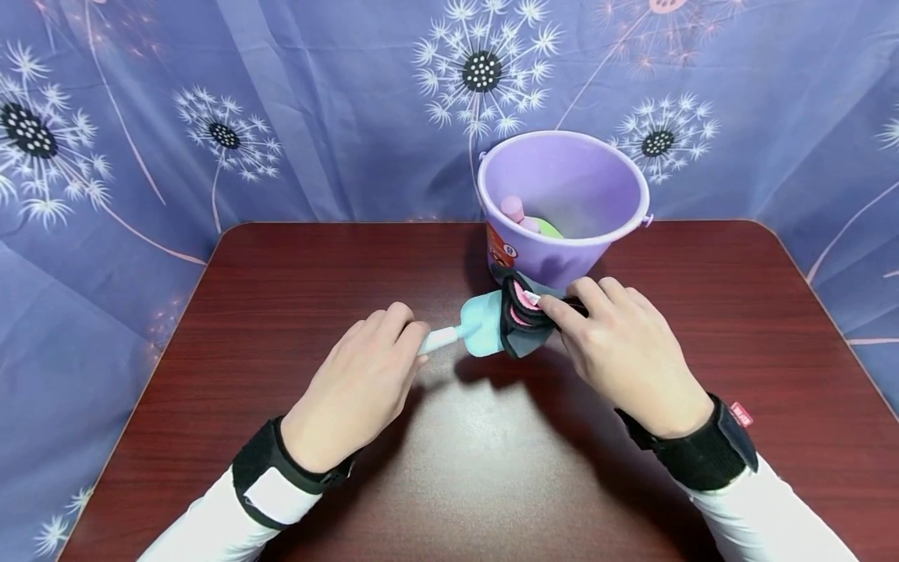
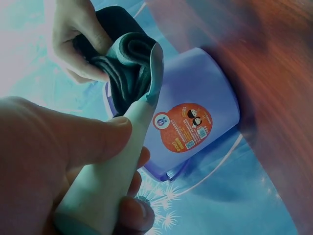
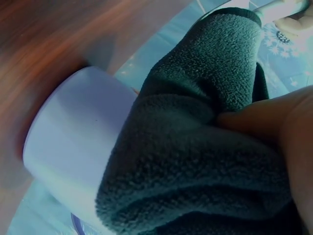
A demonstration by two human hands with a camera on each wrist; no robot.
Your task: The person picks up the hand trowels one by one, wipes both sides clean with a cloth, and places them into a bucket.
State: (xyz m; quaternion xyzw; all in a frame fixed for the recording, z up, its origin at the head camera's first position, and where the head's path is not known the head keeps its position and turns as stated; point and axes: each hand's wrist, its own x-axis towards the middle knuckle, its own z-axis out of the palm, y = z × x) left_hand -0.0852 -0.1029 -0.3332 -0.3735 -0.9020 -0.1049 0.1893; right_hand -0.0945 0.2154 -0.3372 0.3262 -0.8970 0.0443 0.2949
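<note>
My left hand (image 1: 365, 382) grips the white handle of a spatula (image 1: 483, 324) with a flat pale blue blade. In the left wrist view the thumb lies along the handle, with the fingers curled beneath. My right hand (image 1: 621, 351) pinches a folded dark grey plush cloth (image 1: 527, 341) with black edging and pink patches. Its folds lie against the far end of the blade and hide part of it. In the right wrist view the bunched cloth (image 3: 195, 161) fills the middle, with the thumb pressed into a fold. Both things are held above the table.
A purple bucket (image 1: 562, 140) stands near the table's back edge, just behind the cloth. Inside it lie a pink-handled item (image 1: 513, 208) and something green (image 1: 546, 227). A blue dandelion-print curtain (image 1: 337, 117) hangs behind the dark red wooden table (image 1: 281, 273).
</note>
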